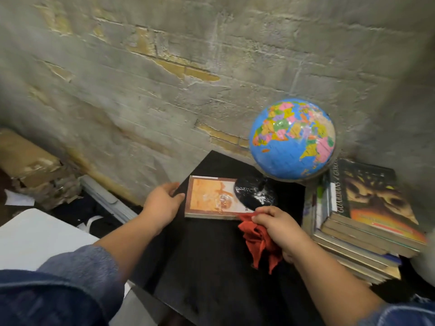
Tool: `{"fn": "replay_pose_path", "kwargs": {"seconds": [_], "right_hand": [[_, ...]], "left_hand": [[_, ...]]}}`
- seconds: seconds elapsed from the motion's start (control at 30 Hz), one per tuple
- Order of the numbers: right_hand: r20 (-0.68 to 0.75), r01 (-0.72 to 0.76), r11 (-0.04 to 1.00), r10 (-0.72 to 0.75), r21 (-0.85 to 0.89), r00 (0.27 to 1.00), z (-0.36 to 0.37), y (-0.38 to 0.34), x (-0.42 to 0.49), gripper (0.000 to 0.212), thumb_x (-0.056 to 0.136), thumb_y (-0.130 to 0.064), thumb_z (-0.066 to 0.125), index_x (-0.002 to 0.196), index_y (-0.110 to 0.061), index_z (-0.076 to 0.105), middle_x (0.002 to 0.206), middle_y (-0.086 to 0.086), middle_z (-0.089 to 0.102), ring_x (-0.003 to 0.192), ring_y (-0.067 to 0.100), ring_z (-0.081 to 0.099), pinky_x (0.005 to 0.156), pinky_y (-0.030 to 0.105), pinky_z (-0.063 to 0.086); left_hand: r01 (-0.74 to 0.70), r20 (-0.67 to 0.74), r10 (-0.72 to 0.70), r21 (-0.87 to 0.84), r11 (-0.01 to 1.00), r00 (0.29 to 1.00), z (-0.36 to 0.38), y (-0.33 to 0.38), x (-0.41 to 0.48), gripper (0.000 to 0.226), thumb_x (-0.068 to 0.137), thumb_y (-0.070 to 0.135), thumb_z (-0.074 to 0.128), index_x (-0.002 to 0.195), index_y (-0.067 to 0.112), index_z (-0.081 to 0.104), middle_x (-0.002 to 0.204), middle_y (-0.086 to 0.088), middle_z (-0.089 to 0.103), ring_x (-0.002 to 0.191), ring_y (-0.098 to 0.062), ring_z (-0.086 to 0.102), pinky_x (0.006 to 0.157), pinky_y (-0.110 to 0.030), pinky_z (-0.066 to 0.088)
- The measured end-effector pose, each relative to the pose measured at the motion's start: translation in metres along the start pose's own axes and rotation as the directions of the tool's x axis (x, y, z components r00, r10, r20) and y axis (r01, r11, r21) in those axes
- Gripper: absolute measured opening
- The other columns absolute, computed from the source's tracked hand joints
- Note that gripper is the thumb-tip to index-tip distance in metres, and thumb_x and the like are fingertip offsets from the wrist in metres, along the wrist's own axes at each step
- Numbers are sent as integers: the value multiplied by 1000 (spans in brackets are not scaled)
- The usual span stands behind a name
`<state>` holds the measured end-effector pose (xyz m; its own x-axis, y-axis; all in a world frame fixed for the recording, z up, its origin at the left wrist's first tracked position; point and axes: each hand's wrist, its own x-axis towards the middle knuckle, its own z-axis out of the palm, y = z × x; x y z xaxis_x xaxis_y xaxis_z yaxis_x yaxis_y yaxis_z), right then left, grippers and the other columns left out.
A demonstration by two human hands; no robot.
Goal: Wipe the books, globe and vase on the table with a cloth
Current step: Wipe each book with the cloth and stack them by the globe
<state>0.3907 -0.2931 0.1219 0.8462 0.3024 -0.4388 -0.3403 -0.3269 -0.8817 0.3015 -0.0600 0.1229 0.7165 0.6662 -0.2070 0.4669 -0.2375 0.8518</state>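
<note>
An orange-covered book point(207, 198) lies flat on the black table point(211, 267). My left hand point(162, 203) rests at its left edge, fingers curled against the table's edge, holding nothing. The blue globe point(292, 138) stands on a black round base point(255, 192) that overlaps the book's right end. My right hand point(277, 228) grips a bunched red cloth point(257, 241) just in front of the base, at the book's near right corner. A stack of several books point(367, 220) sits to the right. No vase is in view.
A rough grey brick wall point(188, 78) rises right behind the table. Crumpled cardboard and paper point(35, 175) lie on the floor at left, beside a white surface point(42, 236). A pale rounded object point(427, 267) shows at the right edge.
</note>
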Motion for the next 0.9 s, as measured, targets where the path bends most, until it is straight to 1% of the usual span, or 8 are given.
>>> {"fn": "replay_pose_path", "kwargs": {"seconds": [0.1, 0.2, 0.3, 0.33, 0.4, 0.53, 0.63, 0.9], "right_hand": [[-4, -7, 1000, 7, 26, 1000, 5, 2, 3, 24, 86, -3, 63, 110, -6, 60, 78, 12, 71, 59, 20, 70, 49, 27, 53], [-89, 84, 996, -85, -23, 992, 6, 1, 18, 47, 79, -11, 69, 124, -16, 58, 116, 15, 63, 89, 25, 70, 62, 28, 57], [-83, 157, 967, -176, -198, 981, 0, -12, 31, 61, 75, -21, 72, 134, -22, 55, 147, -2, 37, 126, 16, 48, 98, 28, 47], [-69, 158, 964, -177, -214, 982, -1, -16, 36, 62, 78, -19, 71, 137, -22, 53, 150, -6, 29, 132, 15, 40, 99, 25, 43], [-42, 129, 970, -140, -208, 989, -2, -25, 43, 62, 78, -19, 71, 137, -25, 52, 152, -10, 23, 134, 16, 37, 89, 20, 46], [6, 91, 985, -91, -147, 996, -2, -33, 55, 61, 74, -17, 72, 132, -30, 57, 147, -11, 27, 124, 19, 49, 74, 21, 55], [38, 78, 988, -74, -129, 997, -5, -36, 61, 61, 81, -9, 68, 137, -27, 53, 146, -7, 31, 117, 19, 55, 71, 22, 55], [68, 115, 937, -98, -331, 993, -13, -44, 66, 56, 82, -16, 68, 135, -32, 55, 156, -5, 21, 139, 18, 31, 109, 31, 37]], "left_hand": [[-75, 73, 63, 169, 983, 995, 2, 10, 18, 41, 92, 20, 60, 132, 16, 53, 132, -4, 58, 120, -22, 54, 94, -29, 41], [-20, 103, -29, 442, 897, 994, 6, 19, 38, 43, 88, 29, 64, 126, 12, 55, 118, -9, 62, 106, -25, 60, 87, -32, 48], [75, 136, -167, 510, 857, 977, 13, 20, 47, 54, 78, 38, 74, 119, 9, 55, 110, -8, 62, 98, -22, 60, 80, -31, 49], [73, 144, -170, 514, 855, 975, 17, 19, 49, 58, 76, 40, 76, 120, 9, 54, 111, -7, 61, 98, -22, 60, 79, -31, 49], [33, 146, -125, 512, 859, 981, 23, 19, 53, 66, 72, 42, 78, 124, 13, 51, 115, -6, 60, 102, -21, 59, 81, -32, 48], [-233, 218, 127, 582, 779, 968, 31, 22, 66, 103, 65, 48, 81, 147, 24, 25, 147, 0, 35, 136, -22, 31, 109, -40, 34], [-299, 307, 141, 568, 767, 941, 32, 31, 80, 91, 79, 41, 72, 150, 23, 19, 153, -1, 28, 141, -21, 27, 112, -39, 29], [-285, 435, -61, 683, 673, 898, 26, 40, 101, 76, 73, 38, 79, 137, 17, 43, 132, -5, 51, 119, -23, 51, 98, -33, 43]]}}
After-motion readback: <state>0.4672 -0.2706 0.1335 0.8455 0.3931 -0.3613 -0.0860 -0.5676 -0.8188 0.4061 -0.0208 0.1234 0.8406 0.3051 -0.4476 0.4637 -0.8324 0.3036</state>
